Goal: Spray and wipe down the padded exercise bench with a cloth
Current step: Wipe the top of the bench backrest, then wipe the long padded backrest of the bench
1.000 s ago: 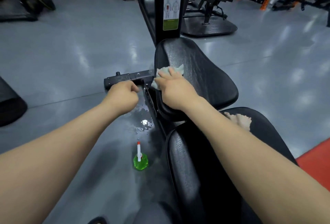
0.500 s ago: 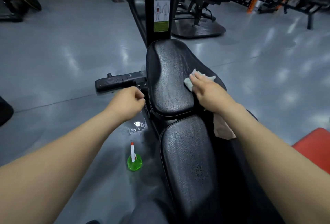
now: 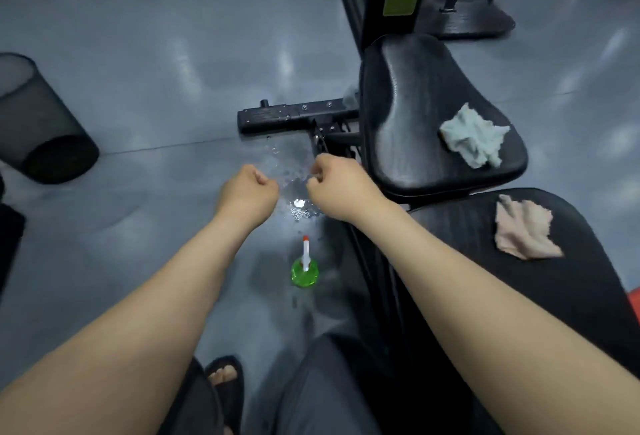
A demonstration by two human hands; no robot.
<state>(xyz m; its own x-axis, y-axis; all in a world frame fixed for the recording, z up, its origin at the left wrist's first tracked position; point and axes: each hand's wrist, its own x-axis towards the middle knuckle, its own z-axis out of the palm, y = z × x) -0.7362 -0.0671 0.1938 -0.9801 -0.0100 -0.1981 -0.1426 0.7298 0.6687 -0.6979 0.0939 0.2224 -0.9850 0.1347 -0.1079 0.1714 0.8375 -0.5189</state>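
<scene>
Apparently mid-task: the cloth (image 3: pixel 474 136) lies loose on the seat pad (image 3: pixel 408 95) at two o'clock, the left hand (image 3: pixel 247 192) and right hand (image 3: pixel 341 188) are empty fists, and the longer pad probably awaits wiping

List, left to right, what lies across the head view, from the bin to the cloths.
mesh bin → left hand → green spray bottle → right hand → white cloth → beige cloth
</scene>
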